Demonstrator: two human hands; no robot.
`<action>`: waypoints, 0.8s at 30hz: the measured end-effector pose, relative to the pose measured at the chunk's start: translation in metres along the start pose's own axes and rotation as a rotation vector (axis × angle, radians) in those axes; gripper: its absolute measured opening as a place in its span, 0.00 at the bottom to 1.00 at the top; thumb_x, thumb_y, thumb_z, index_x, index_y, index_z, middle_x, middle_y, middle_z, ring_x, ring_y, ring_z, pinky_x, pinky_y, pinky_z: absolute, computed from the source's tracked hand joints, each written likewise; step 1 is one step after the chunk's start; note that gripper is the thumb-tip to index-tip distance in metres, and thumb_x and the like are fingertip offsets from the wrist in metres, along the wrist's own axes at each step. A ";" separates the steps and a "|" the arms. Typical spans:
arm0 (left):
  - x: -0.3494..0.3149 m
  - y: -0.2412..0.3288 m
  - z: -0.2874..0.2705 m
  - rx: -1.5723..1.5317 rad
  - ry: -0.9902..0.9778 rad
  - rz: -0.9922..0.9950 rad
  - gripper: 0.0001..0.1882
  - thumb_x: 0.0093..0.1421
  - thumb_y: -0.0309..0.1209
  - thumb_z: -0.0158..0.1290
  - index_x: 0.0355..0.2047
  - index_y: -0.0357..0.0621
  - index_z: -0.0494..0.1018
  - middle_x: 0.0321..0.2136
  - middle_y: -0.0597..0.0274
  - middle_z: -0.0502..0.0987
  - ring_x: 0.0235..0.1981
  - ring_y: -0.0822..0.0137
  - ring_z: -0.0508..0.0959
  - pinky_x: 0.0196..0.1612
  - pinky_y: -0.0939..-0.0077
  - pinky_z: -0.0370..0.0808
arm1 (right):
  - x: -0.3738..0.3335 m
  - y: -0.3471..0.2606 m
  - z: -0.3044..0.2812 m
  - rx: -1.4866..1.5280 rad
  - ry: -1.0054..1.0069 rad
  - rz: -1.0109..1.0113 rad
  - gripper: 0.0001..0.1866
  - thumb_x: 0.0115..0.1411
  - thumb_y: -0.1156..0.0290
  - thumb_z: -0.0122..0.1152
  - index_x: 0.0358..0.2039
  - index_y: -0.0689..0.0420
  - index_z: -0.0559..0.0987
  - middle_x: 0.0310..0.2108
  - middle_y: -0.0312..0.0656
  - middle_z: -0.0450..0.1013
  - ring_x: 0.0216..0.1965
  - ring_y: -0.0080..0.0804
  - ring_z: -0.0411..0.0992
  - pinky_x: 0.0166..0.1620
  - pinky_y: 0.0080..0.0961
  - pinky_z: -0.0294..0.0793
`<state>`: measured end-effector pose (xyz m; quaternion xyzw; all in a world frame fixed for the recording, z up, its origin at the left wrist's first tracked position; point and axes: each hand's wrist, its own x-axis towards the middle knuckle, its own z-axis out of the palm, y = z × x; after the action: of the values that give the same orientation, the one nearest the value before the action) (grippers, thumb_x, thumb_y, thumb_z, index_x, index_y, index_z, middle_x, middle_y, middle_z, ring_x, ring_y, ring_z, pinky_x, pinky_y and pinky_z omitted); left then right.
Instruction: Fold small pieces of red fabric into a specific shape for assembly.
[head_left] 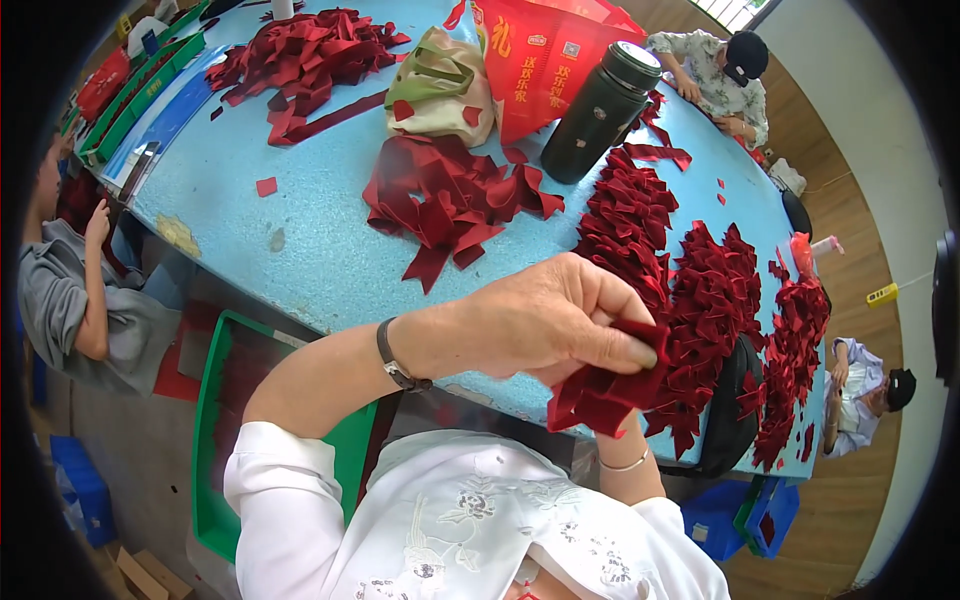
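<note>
My left hand [560, 318], at the end of the arm with the wrist watch, is closed, pinching a dark red velvet ribbon piece [598, 393] between thumb and fingers. Behind and below this ribbon is my right hand [618, 437]; a bangle circles its wrist, and its fingers are hidden. Just beyond the hands, a loose heap of cut red ribbon [440, 200] lies on the blue table [320, 235]. Rows of folded red ribbon bows [712, 300] stand packed together right of my hands.
A dark green thermos [598, 115], a cream cloth bag [440, 90] and a red gift bag [535, 70] stand beyond the heap. Farther left is another ribbon pile [305, 50]. A green crate [225, 420] sits below the table edge. Several other people work around the table.
</note>
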<state>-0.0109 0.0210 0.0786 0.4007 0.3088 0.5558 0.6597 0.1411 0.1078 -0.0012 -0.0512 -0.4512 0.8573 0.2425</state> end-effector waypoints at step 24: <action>-0.018 0.017 0.002 0.249 -0.102 -0.181 0.10 0.54 0.27 0.58 0.35 0.34 0.75 0.23 0.65 0.78 0.21 0.81 0.74 0.19 0.87 0.69 | 0.017 0.015 -0.012 0.159 -0.383 0.342 0.21 0.59 0.62 0.58 0.47 0.64 0.72 0.42 0.44 0.73 0.44 0.27 0.71 0.49 0.24 0.70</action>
<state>-0.0211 0.0039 0.0940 0.4775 0.3764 0.4307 0.6670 0.1244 0.1170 -0.0181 0.0557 -0.4050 0.9126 0.0074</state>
